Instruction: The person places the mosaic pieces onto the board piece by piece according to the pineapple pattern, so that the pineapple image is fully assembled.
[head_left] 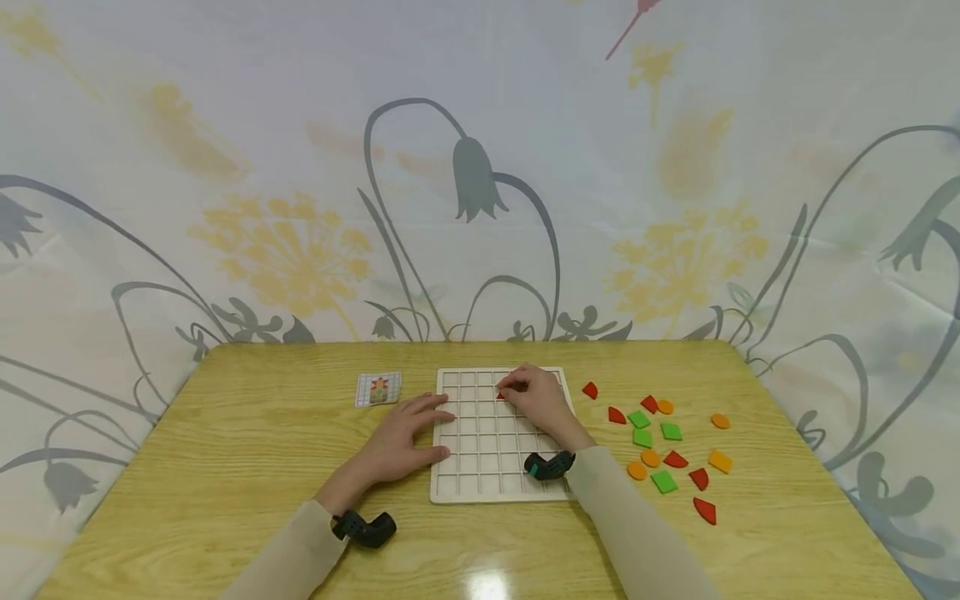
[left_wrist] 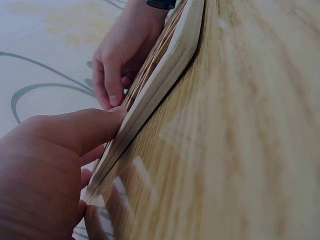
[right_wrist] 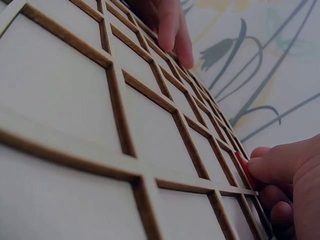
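A pale wooden grid board [head_left: 468, 482] lies in front of me, divided into square cells by raised ridges. My right hand [head_left: 538, 400] pinches a small red piece [right_wrist: 242, 165] between thumb and fingertips, at a cell in the board's far part. Most of that piece is hidden by the fingers. My left hand [head_left: 401, 437] rests at the board's left side, fingers spread over its frame; the left wrist view has the thumb [left_wrist: 102, 127] against the wooden edge.
A small card [head_left: 378, 389] with a coloured grid pattern lies left of the board. Right of it are scattered loose pieces: red quarter-circles [head_left: 676, 459], green squares [head_left: 663, 482], orange rounds [head_left: 637, 471] and an orange square [head_left: 721, 461]. A flower-patterned backdrop [head_left: 480, 250] stands behind the table.
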